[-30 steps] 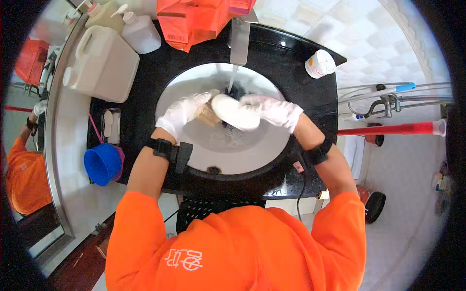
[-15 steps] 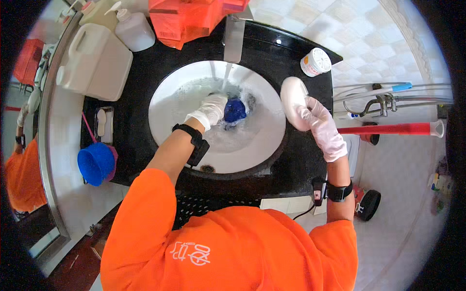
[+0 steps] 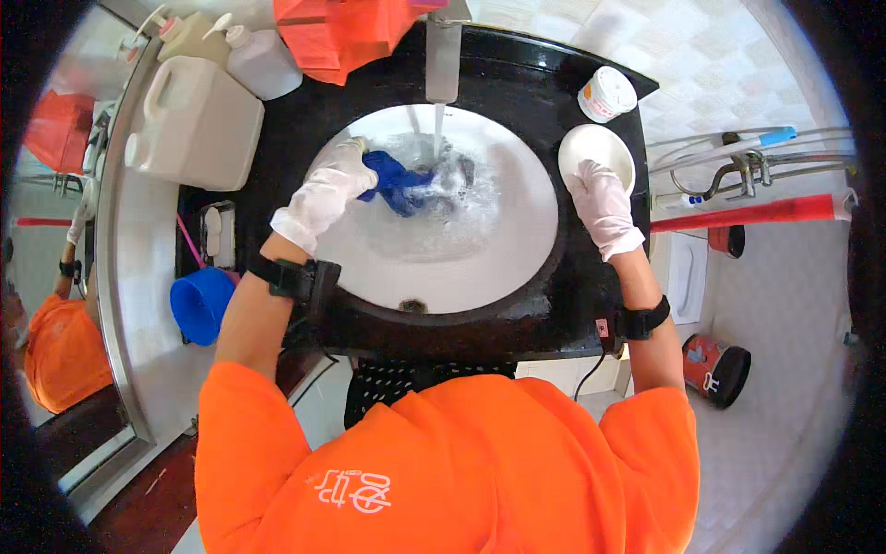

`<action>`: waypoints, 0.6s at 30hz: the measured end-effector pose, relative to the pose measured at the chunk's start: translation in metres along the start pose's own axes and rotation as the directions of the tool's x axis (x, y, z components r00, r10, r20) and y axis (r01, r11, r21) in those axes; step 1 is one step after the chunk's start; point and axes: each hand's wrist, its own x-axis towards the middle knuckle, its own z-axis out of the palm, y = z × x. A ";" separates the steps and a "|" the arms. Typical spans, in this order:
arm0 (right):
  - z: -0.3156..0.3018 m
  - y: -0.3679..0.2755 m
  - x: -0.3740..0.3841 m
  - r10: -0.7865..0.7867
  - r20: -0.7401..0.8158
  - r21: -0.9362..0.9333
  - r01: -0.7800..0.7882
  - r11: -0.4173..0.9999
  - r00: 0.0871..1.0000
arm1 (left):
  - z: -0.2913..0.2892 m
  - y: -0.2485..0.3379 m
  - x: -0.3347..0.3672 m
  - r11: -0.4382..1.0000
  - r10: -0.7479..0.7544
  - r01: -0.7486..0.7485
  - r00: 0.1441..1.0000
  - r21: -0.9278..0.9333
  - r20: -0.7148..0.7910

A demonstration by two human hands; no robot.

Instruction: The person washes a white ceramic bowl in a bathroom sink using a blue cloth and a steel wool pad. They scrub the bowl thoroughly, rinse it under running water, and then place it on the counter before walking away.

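Note:
My left hand (image 3: pixel 329 187), in a white glove, is closed on a blue cloth (image 3: pixel 403 187) at the left side of the white sink (image 3: pixel 397 277). The cloth's right end reaches toward the stream of water that falls from the faucet (image 3: pixel 442 65) and splashes in the basin. On the black counter to the right, my gloved right hand (image 3: pixel 604 208) grips a white bowl (image 3: pixel 591 143) by its near side; the thumb and some fingertips are hard to make out.
A white tub (image 3: pixel 608 95) stands behind the bowl. At the left are a large jug (image 3: pixel 205 125), pump bottles (image 3: pixel 263 63), a soap dish (image 3: pixel 220 235) and a blue cup (image 3: pixel 203 307). A red bag (image 3: pixel 337 37) lies beside the faucet; a red pole (image 3: pixel 748 214) sticks out at right.
My left hand has moved left from under the water, pulling the blue cloth along. My right hand has brought the bowl from a tilted position to one with its round opening facing up.

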 end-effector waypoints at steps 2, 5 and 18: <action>0.001 -0.006 0.005 -0.005 -0.023 -0.072 0.003 0.997 1.000 | 0.004 -0.007 -0.003 0.994 -0.053 0.057 0.998 -0.095 0.044; -0.014 -0.030 0.008 -0.081 -0.107 -0.308 0.045 0.950 0.991 | -0.003 0.018 -0.026 0.888 -0.100 0.127 0.991 -0.441 0.085; 0.167 -0.185 0.055 0.177 0.642 0.740 -0.543 -0.398 0.746 | 0.073 0.023 -0.024 -0.324 -0.467 0.072 0.855 -0.943 0.226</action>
